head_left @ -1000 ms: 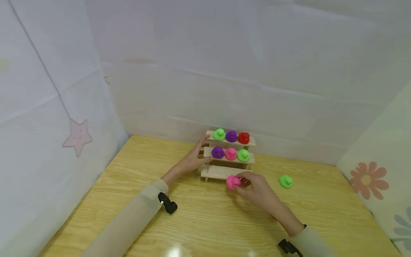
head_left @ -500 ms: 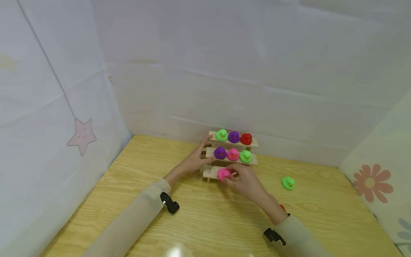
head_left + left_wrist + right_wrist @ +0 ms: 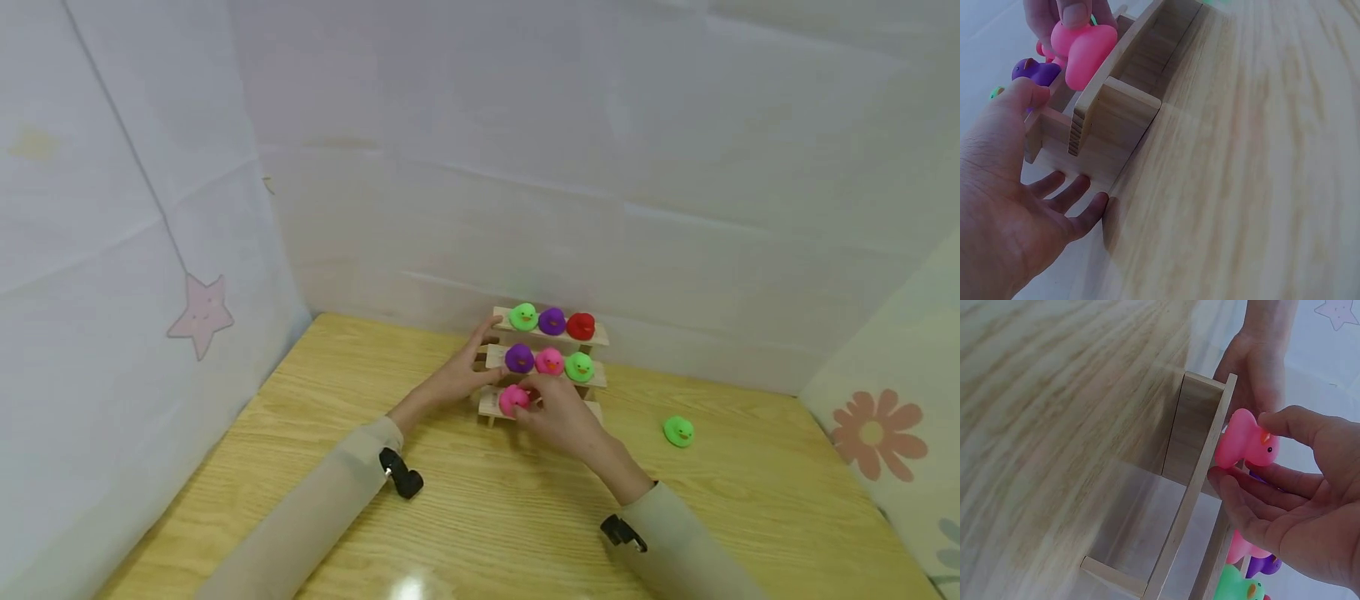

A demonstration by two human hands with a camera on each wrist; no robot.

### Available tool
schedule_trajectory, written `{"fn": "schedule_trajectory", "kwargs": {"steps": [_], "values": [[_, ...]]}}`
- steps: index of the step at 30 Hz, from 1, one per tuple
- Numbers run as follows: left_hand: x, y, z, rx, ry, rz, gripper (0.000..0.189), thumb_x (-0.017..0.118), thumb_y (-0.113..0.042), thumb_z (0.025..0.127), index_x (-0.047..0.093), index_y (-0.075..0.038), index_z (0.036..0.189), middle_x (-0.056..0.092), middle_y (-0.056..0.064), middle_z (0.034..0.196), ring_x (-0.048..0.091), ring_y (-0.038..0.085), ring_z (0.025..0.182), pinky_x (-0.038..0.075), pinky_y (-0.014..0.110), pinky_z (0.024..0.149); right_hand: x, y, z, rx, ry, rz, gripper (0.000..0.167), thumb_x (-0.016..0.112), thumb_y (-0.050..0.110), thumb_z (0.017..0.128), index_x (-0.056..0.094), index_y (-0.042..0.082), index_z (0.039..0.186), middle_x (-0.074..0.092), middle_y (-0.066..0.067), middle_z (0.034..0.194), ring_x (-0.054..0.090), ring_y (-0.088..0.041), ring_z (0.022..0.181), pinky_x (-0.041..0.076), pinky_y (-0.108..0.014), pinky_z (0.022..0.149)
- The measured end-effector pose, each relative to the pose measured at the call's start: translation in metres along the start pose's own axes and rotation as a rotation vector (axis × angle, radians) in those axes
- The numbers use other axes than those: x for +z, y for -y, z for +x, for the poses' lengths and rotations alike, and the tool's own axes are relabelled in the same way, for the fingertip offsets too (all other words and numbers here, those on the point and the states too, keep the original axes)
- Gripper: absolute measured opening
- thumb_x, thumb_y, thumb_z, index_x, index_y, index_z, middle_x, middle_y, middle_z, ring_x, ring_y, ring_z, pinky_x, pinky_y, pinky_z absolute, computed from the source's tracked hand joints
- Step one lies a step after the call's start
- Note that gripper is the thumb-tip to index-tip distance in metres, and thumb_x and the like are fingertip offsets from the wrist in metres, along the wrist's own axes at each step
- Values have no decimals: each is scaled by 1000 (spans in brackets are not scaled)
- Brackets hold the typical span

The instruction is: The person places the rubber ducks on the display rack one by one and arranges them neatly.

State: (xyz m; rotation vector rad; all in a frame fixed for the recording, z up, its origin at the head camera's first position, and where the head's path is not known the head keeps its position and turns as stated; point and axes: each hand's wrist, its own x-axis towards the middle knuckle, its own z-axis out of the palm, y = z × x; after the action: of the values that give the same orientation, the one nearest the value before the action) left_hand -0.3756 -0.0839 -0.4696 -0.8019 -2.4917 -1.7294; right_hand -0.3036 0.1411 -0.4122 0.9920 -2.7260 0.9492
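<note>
A three-tier wooden display stand (image 3: 491, 357) stands near the table's back edge. My left hand (image 3: 456, 379) holds its left end; in the left wrist view the thumb lies by the middle tier and the other fingers touch the side. My right hand (image 3: 562, 421) pinches a pink rubber duck (image 3: 513, 401) at the left end of the lowest tier. In the right wrist view this pink duck (image 3: 1241, 440) is between thumb and fingers, against the shelf board. Purple (image 3: 519, 358), pink (image 3: 550, 362) and green (image 3: 580, 367) ducks sit on the middle tier.
The top tier bears a green duck (image 3: 523, 317), a purple duck (image 3: 552, 322) and a red duck (image 3: 581, 326). Another green duck (image 3: 678, 432) lies on the wooden table (image 3: 465, 508), right of the stand. A pale cloth wall (image 3: 450, 192) rises close behind.
My right hand has carried the pink duck left and back, from before the lowest tier to that tier's left end. The left hand stays at the stand. The view has shifted slightly.
</note>
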Motion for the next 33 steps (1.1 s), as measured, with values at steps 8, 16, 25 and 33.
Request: {"fn": "schedule_trajectory", "kwargs": {"steps": [8, 16, 25, 33], "values": [[4, -1, 1, -18, 22, -25, 92, 71, -41, 96, 6, -48, 161, 30, 6, 158, 41, 37, 137, 41, 45, 108, 2, -3, -1, -13, 3, 57, 18, 80, 6, 89, 72, 1, 103, 68, -5, 98, 68, -22, 89, 59, -37, 78], [9, 0, 4, 0, 27, -36, 92, 71, -42, 96, 7, -46, 162, 30, 7, 157, 41, 39, 136, 43, 48, 106, 3, -8, -5, 33, 14, 46, 22, 78, 9, 91, 72, 2, 110, 69, -2, 101, 67, -18, 90, 58, -31, 78], [8, 8, 8, 5, 29, -48, 92, 72, -42, 95, 8, -46, 162, 30, 9, 157, 44, 39, 134, 44, 50, 104, -5, -11, -12, 72, 38, 14, 31, 79, 12, 91, 70, 0, 118, 70, -11, 112, 68, -27, 96, 58, -38, 81], [3, 10, 8, -7, 33, -31, 94, 72, -46, 95, 6, -48, 161, 28, 8, 159, 39, 43, 137, 41, 55, 106, -21, -16, -30, 158, 43, 6, 33, 77, 13, 93, 69, 0, 121, 68, -15, 119, 67, -24, 98, 57, -41, 84]]}}
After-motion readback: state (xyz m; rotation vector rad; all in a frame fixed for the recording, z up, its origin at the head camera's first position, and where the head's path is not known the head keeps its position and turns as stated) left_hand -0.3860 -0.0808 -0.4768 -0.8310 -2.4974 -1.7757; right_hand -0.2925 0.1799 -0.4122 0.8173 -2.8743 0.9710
